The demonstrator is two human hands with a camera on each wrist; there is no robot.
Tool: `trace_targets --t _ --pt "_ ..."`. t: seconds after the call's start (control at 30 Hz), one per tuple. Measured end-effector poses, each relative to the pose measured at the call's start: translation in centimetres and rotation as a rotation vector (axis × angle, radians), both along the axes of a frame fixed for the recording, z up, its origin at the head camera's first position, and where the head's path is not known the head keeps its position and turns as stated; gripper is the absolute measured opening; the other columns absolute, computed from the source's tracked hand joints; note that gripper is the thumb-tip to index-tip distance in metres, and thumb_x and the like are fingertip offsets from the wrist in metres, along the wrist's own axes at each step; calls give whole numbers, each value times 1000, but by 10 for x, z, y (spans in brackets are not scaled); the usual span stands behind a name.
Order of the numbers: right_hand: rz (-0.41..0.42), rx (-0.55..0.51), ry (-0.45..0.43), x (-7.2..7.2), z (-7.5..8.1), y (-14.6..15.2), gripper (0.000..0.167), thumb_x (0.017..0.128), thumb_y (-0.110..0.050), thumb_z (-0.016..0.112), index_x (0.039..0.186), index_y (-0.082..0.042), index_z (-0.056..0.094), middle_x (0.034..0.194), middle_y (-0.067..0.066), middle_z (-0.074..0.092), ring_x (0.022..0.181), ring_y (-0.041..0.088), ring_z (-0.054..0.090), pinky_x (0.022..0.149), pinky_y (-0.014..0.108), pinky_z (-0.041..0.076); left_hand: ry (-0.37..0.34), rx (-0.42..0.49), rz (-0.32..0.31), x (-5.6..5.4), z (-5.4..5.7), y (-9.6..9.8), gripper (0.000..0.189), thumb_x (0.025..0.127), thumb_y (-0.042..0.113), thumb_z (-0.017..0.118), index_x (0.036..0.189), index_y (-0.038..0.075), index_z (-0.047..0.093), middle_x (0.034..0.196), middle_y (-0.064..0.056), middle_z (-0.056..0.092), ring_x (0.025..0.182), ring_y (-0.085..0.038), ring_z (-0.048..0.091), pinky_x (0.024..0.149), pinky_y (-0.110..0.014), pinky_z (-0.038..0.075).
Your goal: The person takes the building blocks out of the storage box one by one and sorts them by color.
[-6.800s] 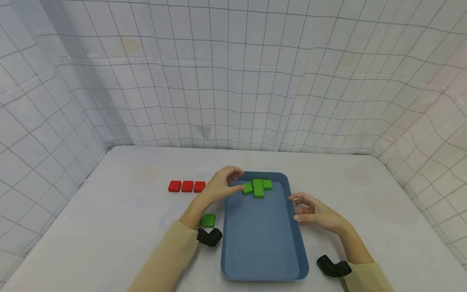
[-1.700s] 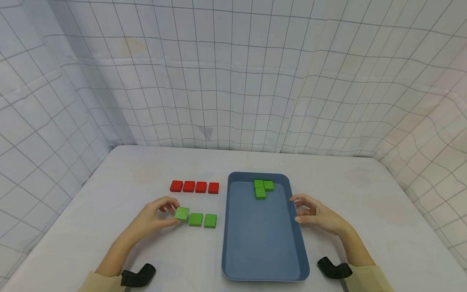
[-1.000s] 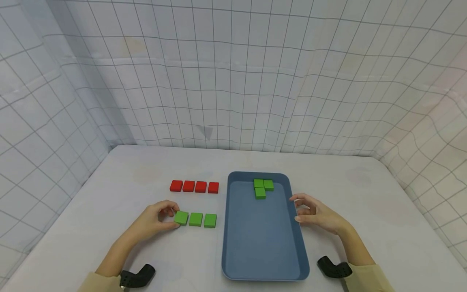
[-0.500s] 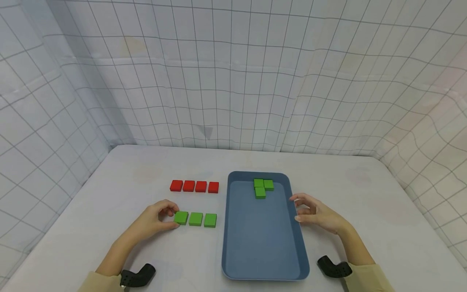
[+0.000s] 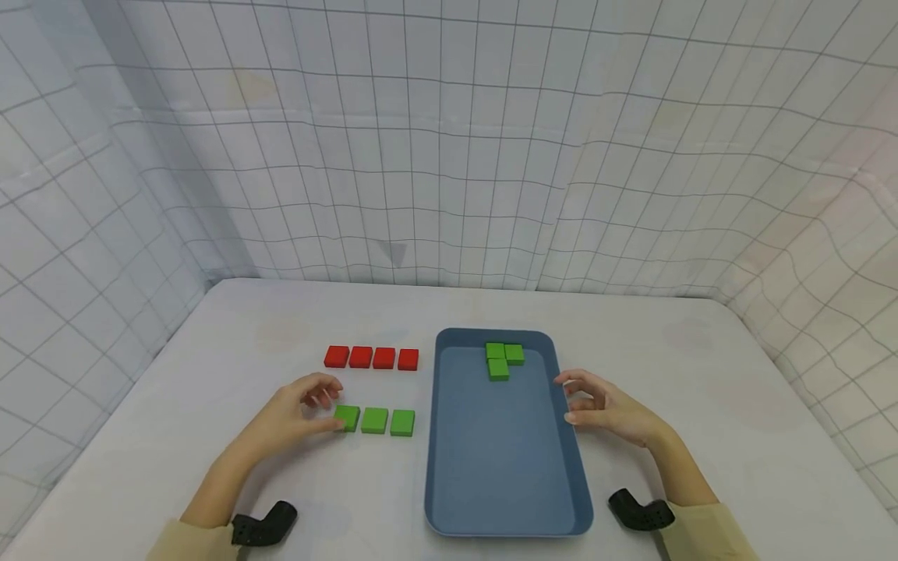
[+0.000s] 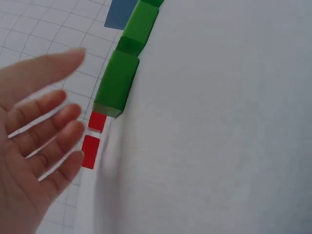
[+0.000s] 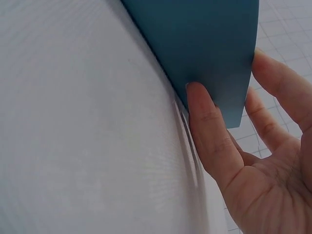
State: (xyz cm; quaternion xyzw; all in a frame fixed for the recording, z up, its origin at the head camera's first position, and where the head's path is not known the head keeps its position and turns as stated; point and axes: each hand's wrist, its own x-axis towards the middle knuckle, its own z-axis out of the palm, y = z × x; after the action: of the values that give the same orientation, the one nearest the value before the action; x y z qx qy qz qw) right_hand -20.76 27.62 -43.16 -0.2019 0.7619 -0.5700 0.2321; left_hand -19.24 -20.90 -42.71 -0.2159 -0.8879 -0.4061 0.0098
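Note:
My left hand (image 5: 286, 418) is at the left end of a row of three green blocks (image 5: 375, 421). Its thumb and fingers are spread beside the leftmost green block (image 5: 348, 418); in the left wrist view a gap separates the fingers from that block (image 6: 118, 80). Three more green blocks (image 5: 498, 369) sit together at the far end of the blue tray (image 5: 508, 460), in an L shape. My right hand (image 5: 610, 409) is at the tray's right side. In the right wrist view its fingertips touch the tray wall (image 7: 209, 53), fingers relaxed.
A row of several red blocks (image 5: 383, 358) lies behind the green row, left of the tray. The white table (image 5: 168, 436) ends at a gridded curtain (image 5: 449, 156) at the back and sides. Black wrist devices (image 5: 264, 523) sit on both wrists.
My left hand took a green block out of the tray and set it at the left end of the green row. Its fingers have just let go. The right hand stayed at the tray.

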Motion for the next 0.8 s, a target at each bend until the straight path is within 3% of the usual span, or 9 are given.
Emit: trace_targets --t 0.2,0.37,0.57,0.8 --pt "-1 2 6 -1 -2 0 56 86 -7 62 134 -3 33 129 21 31 98 21 52 79 33 49 54 23 -36 -8 25 15 38 75 15 75 107 4 57 97 -8 59 86 -24 54 77 -33 46" --pt "2 12 15 -1 -1 0 57 86 -9 62 134 -3 33 129 24 32 103 24 51 81 33 49 65 39 -71 -17 42 34 37 78 20 73 110 9 57 101 -8 60 90 -24 54 81 -36 45" --pt "-4 26 20 0 0 -1 57 86 -10 62 135 -3 33 131 25 31 108 30 48 82 32 48 79 63 -124 -31 52 61 35 78 19 73 109 10 58 101 -4 59 89 -23 54 79 -42 46" --pt "-2 25 29 -1 0 0 58 86 -10 62 135 -3 33 130 25 32 106 28 50 82 31 49 95 138 -190 -46 58 93 35 78 15 72 109 8 58 101 -4 58 92 -26 55 82 -45 46"
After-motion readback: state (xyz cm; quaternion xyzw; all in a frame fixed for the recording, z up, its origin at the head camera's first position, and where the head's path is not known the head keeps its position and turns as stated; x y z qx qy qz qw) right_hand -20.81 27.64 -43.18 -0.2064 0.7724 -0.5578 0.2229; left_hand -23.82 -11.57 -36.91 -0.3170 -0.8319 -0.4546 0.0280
